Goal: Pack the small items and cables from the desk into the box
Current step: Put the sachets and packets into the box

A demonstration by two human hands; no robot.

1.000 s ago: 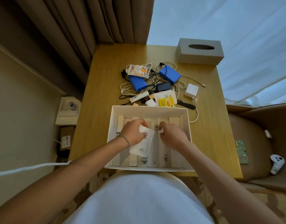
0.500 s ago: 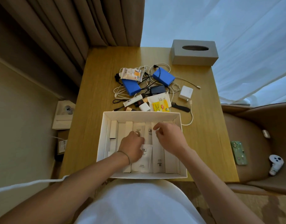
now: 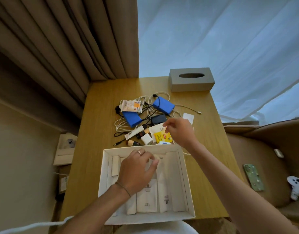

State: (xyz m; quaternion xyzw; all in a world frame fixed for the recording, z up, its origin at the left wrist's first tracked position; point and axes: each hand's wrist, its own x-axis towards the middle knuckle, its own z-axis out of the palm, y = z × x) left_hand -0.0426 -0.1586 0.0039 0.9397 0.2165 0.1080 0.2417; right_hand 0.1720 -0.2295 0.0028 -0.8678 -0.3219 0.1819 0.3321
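Half a second ago both hands were inside the white box [image 3: 185, 179]; now the right hand [image 3: 180, 130] has left it and reaches beyond the far wall of the box, over the pile of small items. Its fingers are bent and the thumb and forefinger pinch together at the edge of a white sachet [image 3: 156, 128], just above the yellow packet [image 3: 162, 136]; if it really grips the sachet, I cannot tell. The left hand [image 3: 137, 171] stays in the box, fingers curled loosely over the white packets [image 3: 147, 200] lying there, not clearly holding any.

Beyond the box, on the desk [image 3: 209, 141], lie two blue battery packs [image 3: 163, 105], tangled white and black cables [image 3: 143, 115], a black adapter [image 3: 158, 119], a white tube [image 3: 135, 132] and a white plug [image 3: 146, 139]. The right hand partly covers a white charger [image 3: 189, 117]. A grey tissue box [image 3: 191, 80] stands at the far edge of the desk, well apart from the white box.
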